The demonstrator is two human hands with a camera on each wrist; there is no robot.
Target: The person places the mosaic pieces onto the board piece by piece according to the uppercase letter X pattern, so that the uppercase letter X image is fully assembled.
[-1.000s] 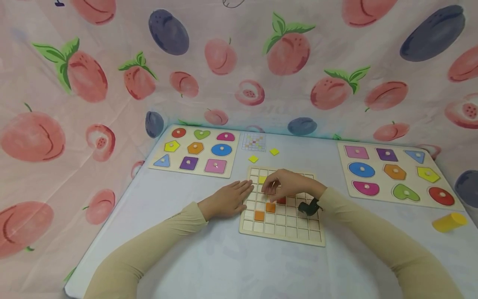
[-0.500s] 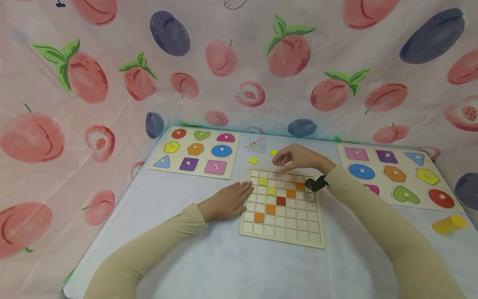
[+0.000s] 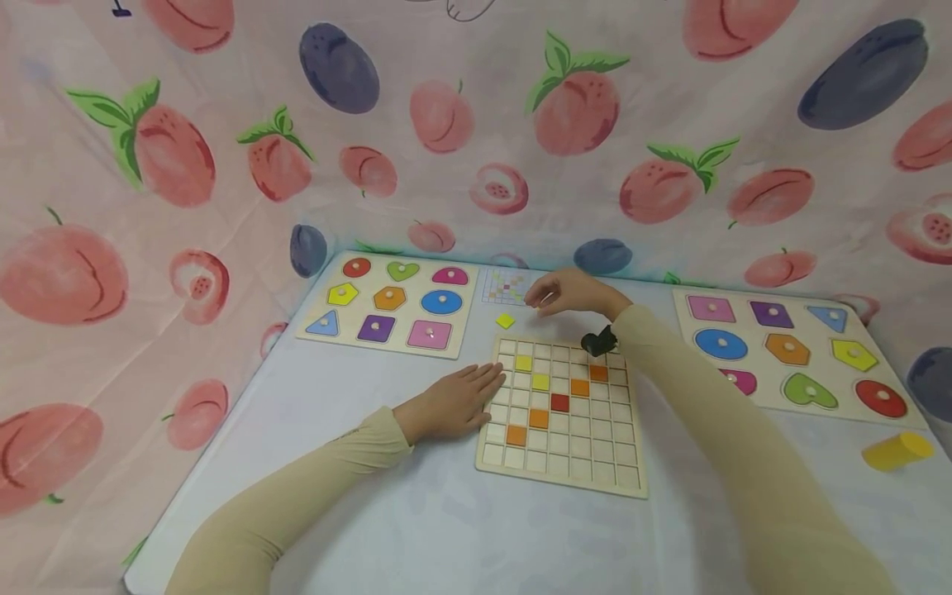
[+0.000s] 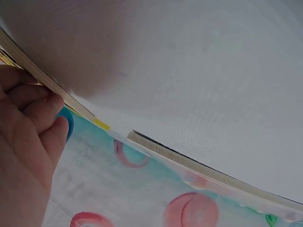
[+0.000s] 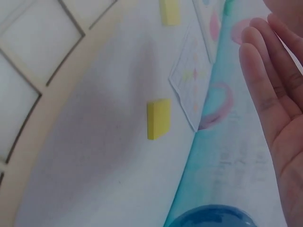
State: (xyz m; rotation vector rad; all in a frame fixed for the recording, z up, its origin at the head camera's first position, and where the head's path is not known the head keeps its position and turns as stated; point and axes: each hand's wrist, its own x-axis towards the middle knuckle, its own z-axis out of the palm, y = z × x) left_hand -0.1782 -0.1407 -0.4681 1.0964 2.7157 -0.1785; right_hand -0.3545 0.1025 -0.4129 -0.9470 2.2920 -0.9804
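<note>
My left hand (image 3: 449,402) lies with straight fingers, fingertips at the left edge of a wooden grid board (image 3: 603,452). Over the table behind the board is my right hand (image 3: 576,293), its fingers loosely bent and nothing between them. Below it a loose yellow square tile (image 5: 159,118) stays on the table in the right wrist view; the hand hides it in the head view. Another yellow tile (image 3: 506,321) lies farther left. On the board, two yellow tiles (image 3: 540,382), a red tile (image 3: 559,403) and several orange tiles (image 3: 539,419) sit in separate cells.
A printed grid card (image 3: 504,286) lies behind the loose tiles. Knobbed shape puzzles stand at the back left (image 3: 387,303) and right (image 3: 751,364), the latter partly behind my right sleeve. A yellow cylinder (image 3: 897,451) lies at the right. A fruit-print cloth hangs behind.
My right hand has left the board's upper left cells, moving back over the table and then left above the loose yellow tile. A yellow tile is uncovered in the board. My left hand stays put.
</note>
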